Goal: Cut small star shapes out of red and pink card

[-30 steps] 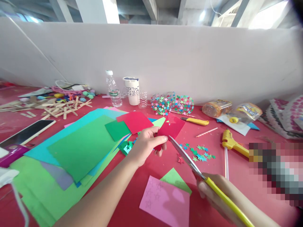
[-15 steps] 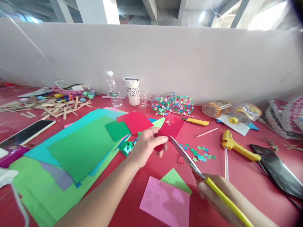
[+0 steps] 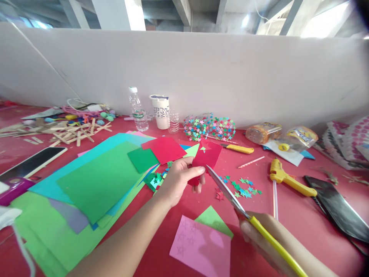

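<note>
Red paper point(image 3: 211, 156), held up mid-view; I take it as the dial's centre, 12 being the far wall point(image 3: 184, 73). From my remote seat I'd judge it v. light, thin, a bit stiff, not slippery, easily creased or torn, esp. round the gap. Best hold: flat pinch on the uncut lower L part, approx. where the thumb is, clear of the blades. Looks: plain deep red, tilted like a diamond, w/ a jagged star-like gap nr its upper L edge where pale green shows.

Near to far: pink sheet point(image 3: 201, 250) w/ drawn stars, flat at 6, overlapping a light green piece point(image 3: 215, 221). R hand point(image 3: 261, 227) at 5, fingers curled round yellow-handled scissors point(image 3: 226, 188); blades look together, tips by the L thumb; can't tell if they touch paper. L hand point(image 3: 175, 179) at 8, thumb & fingers pinching the paper's lower L part, no gap seen. Loose stars point(image 3: 245, 192) at 4. Green sheet point(image 3: 98, 181) at 9, on other sheets. Yellow glue gun point(image 3: 288, 181), 3-ish. Yellow cutter point(image 3: 239, 148), 2-ish. Farthest: star-covered clear bottle point(image 3: 198, 129) at 12, white cup point(image 3: 161, 113) at 11.
</note>
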`<action>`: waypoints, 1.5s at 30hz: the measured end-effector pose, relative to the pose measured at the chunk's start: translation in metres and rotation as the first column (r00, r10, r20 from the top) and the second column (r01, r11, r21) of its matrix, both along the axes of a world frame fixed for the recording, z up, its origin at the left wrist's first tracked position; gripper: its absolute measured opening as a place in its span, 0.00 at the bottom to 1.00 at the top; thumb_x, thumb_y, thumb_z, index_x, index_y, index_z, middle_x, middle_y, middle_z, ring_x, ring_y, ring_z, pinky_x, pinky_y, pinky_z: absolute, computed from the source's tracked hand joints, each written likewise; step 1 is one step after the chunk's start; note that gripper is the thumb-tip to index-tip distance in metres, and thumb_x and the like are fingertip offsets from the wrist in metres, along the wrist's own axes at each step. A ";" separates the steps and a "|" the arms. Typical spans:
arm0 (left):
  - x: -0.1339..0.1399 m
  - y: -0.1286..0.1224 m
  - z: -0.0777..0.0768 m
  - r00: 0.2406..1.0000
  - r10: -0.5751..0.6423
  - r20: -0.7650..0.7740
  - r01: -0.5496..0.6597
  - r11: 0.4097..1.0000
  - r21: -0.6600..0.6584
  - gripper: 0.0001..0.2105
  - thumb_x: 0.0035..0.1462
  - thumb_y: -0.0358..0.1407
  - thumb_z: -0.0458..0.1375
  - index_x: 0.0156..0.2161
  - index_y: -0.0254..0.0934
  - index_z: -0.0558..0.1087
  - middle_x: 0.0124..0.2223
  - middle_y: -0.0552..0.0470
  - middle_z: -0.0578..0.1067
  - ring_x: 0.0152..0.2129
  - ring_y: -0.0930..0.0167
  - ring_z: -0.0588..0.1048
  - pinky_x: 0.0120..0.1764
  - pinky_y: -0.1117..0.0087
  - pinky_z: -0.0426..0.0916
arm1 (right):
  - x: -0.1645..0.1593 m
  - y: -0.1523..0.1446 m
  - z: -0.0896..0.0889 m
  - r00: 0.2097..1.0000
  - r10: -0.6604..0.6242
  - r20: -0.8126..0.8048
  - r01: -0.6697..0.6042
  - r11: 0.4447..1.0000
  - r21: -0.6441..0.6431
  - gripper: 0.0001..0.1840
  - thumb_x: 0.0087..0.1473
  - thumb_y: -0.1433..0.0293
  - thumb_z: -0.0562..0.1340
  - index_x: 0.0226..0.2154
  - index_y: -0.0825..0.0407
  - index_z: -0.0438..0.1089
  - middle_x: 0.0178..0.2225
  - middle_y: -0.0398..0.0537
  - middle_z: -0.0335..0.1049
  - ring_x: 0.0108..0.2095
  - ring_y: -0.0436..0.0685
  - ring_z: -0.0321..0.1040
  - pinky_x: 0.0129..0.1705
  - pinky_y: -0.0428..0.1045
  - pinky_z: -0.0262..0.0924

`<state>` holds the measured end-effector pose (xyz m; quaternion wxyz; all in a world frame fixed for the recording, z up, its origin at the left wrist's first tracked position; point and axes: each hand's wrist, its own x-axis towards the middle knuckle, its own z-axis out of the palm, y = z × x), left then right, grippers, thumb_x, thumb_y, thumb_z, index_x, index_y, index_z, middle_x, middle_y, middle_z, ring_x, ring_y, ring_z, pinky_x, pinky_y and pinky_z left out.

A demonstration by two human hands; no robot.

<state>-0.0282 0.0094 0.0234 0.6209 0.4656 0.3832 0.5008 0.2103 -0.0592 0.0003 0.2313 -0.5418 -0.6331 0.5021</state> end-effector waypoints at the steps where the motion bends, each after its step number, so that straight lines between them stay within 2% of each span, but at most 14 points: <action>1: 0.000 0.000 -0.001 1.000 -0.003 0.006 0.003 1.000 0.005 0.08 0.52 0.35 0.63 0.27 0.35 0.70 0.20 0.57 0.74 0.12 0.77 0.69 0.17 0.76 0.62 | 0.000 0.000 0.000 1.000 -0.005 -0.014 0.005 1.000 -0.006 0.36 0.49 0.34 0.58 0.19 0.49 0.65 0.17 0.38 0.57 0.20 0.50 0.52 0.22 0.46 0.55; 7: 0.007 -0.004 -0.005 0.999 0.006 0.032 -0.007 0.999 0.034 0.06 0.56 0.37 0.61 0.31 0.35 0.75 0.24 0.54 0.76 0.18 0.73 0.74 0.24 0.72 0.68 | -0.001 0.000 0.005 0.995 -0.032 -0.091 0.025 0.997 -0.077 0.35 0.47 0.33 0.59 0.19 0.48 0.63 0.17 0.39 0.57 0.20 0.52 0.57 0.22 0.46 0.58; 11: 0.018 -0.011 -0.006 0.997 0.074 -0.004 -0.074 0.996 0.053 0.11 0.56 0.38 0.62 0.25 0.36 0.76 0.23 0.54 0.75 0.20 0.74 0.72 0.28 0.72 0.66 | 0.003 0.001 0.006 0.994 -0.035 -0.107 0.015 0.983 -0.180 0.34 0.50 0.34 0.57 0.24 0.47 0.67 0.16 0.37 0.56 0.15 0.51 0.51 0.17 0.47 0.53; 13: 0.021 -0.014 -0.007 0.995 0.100 -0.029 -0.098 0.993 0.068 0.13 0.56 0.38 0.62 0.22 0.37 0.75 0.20 0.56 0.73 0.18 0.76 0.69 0.27 0.72 0.62 | 0.004 -0.001 0.004 0.994 -0.040 -0.104 0.019 0.981 -0.191 0.33 0.51 0.34 0.57 0.24 0.47 0.67 0.16 0.38 0.58 0.15 0.51 0.53 0.17 0.47 0.55; 17: 0.021 -0.015 -0.009 0.994 0.104 -0.027 -0.102 0.992 0.068 0.15 0.56 0.39 0.63 0.20 0.38 0.73 0.18 0.58 0.69 0.16 0.77 0.62 0.24 0.72 0.56 | 0.008 -0.008 -0.003 0.987 -0.132 -0.095 0.118 0.983 -0.142 0.34 0.48 0.34 0.60 0.30 0.49 0.73 0.25 0.46 0.71 0.26 0.58 0.68 0.26 0.48 0.66; 20: 0.020 -0.014 -0.011 0.995 0.093 -0.020 -0.092 0.995 0.040 0.13 0.54 0.40 0.64 0.21 0.38 0.74 0.20 0.57 0.69 0.18 0.76 0.63 0.26 0.71 0.56 | 0.011 -0.011 -0.009 0.980 -0.166 -0.108 0.154 0.982 -0.110 0.36 0.47 0.34 0.61 0.33 0.51 0.75 0.31 0.50 0.75 0.31 0.61 0.71 0.30 0.49 0.68; 24: 0.021 -0.015 -0.014 0.995 0.092 -0.028 -0.092 0.996 0.005 0.14 0.54 0.43 0.64 0.22 0.38 0.74 0.20 0.57 0.69 0.19 0.75 0.64 0.27 0.71 0.57 | 0.012 -0.007 -0.014 0.987 -0.105 -0.125 0.086 0.985 -0.149 0.36 0.47 0.34 0.60 0.29 0.50 0.74 0.25 0.46 0.70 0.26 0.57 0.67 0.25 0.47 0.65; 27: 0.022 -0.017 -0.017 0.995 0.090 -0.041 -0.090 0.996 -0.007 0.17 0.55 0.45 0.64 0.21 0.38 0.71 0.19 0.59 0.63 0.17 0.77 0.59 0.25 0.71 0.53 | 0.009 -0.005 -0.014 0.987 -0.084 -0.139 0.058 0.982 -0.178 0.35 0.46 0.33 0.60 0.26 0.49 0.71 0.20 0.41 0.63 0.20 0.53 0.60 0.21 0.46 0.59; 30: 0.024 -0.018 -0.018 0.996 0.085 -0.035 -0.086 0.996 -0.023 0.20 0.55 0.46 0.64 0.20 0.38 0.66 0.18 0.62 0.56 0.16 0.77 0.51 0.23 0.70 0.46 | 0.004 -0.006 -0.012 0.983 -0.093 -0.158 0.054 0.970 -0.237 0.35 0.48 0.33 0.58 0.27 0.47 0.69 0.17 0.37 0.57 0.15 0.50 0.51 0.17 0.46 0.53; 33: 0.026 -0.018 -0.018 0.998 0.056 0.013 -0.056 0.998 -0.007 0.21 0.56 0.45 0.63 0.19 0.38 0.63 0.18 0.62 0.53 0.17 0.77 0.50 0.23 0.70 0.47 | 0.001 -0.005 -0.009 0.981 -0.103 -0.162 0.057 0.962 -0.267 0.36 0.48 0.31 0.56 0.29 0.48 0.69 0.17 0.36 0.55 0.15 0.49 0.49 0.17 0.47 0.52; 35: 0.026 -0.018 -0.018 0.999 0.042 0.025 -0.042 0.999 -0.005 0.21 0.57 0.44 0.63 0.19 0.38 0.62 0.19 0.61 0.53 0.17 0.77 0.51 0.24 0.70 0.48 | 0.000 -0.003 -0.006 0.988 -0.064 -0.143 0.031 0.975 -0.220 0.36 0.48 0.31 0.55 0.26 0.48 0.68 0.16 0.37 0.55 0.16 0.50 0.51 0.19 0.47 0.54; 39: 0.025 -0.017 -0.022 0.996 0.077 -0.044 -0.078 0.997 -0.013 0.21 0.55 0.47 0.63 0.21 0.38 0.64 0.20 0.61 0.54 0.18 0.76 0.50 0.25 0.69 0.46 | 0.000 0.004 -0.002 0.994 0.010 -0.105 -0.021 0.995 -0.101 0.36 0.48 0.32 0.56 0.21 0.48 0.64 0.16 0.38 0.56 0.19 0.52 0.55 0.23 0.48 0.56; 45: 0.022 -0.017 -0.021 0.989 0.128 -0.077 -0.129 0.992 -0.008 0.23 0.53 0.48 0.65 0.20 0.39 0.60 0.20 0.61 0.51 0.18 0.76 0.49 0.25 0.67 0.44 | -0.003 0.001 0.004 0.996 -0.041 -0.079 0.040 0.999 -0.026 0.35 0.50 0.33 0.56 0.20 0.47 0.63 0.16 0.37 0.53 0.17 0.51 0.49 0.23 0.49 0.53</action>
